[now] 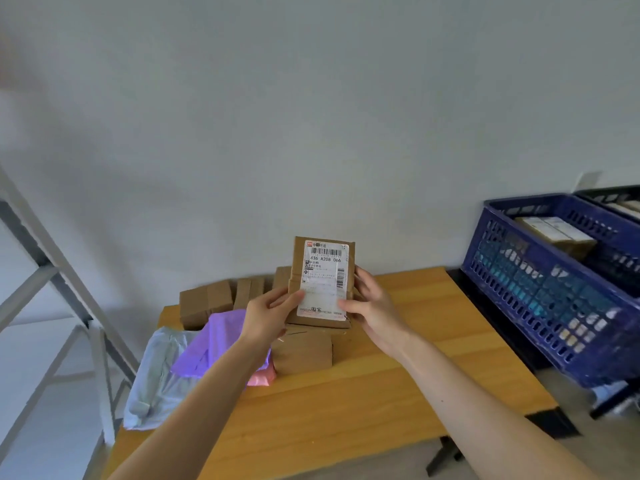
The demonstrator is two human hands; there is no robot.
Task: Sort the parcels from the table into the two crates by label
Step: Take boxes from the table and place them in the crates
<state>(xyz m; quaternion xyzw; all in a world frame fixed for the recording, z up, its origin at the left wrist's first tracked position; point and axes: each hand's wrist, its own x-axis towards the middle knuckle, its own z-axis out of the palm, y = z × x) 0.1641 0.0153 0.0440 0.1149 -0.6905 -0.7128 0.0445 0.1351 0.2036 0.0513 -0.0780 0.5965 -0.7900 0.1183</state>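
Head view: both hands hold one flat box [323,251] upright above the table [381,393], its face turned toward the camera. A white label [325,271] covers most of that face, with a barcode at the top and "436 A208 066" printed below it. The smaller print is too fine to read.

The left hand [270,313] grips the box's lower left edge, thumb pressed on the label's corner and fingers behind. The right hand [372,306] grips the lower right edge the same way, thumb on the label and fingers curled round the side. Neither hand holds anything else.

Under and behind the held box lies the pile of parcels still on the table:
- several brown boxes [204,304] stand at the back edge, near the wall
- another brown box [304,353] lies just below the hands
- a purple bag [214,344] lies on a pale grey-blue bag [156,375] that hangs over the left edge
- a pink bag [261,377] peeks out beneath the left forearm

To the right of the table stands a blue crate [554,289] with slotted walls. Cardboard boxes [554,233] lie in it already. Behind it a corner of a dark crate [609,195] shows – what is in it is hard to make out.

At the far left a grey metal frame [52,271] leans across the picture.
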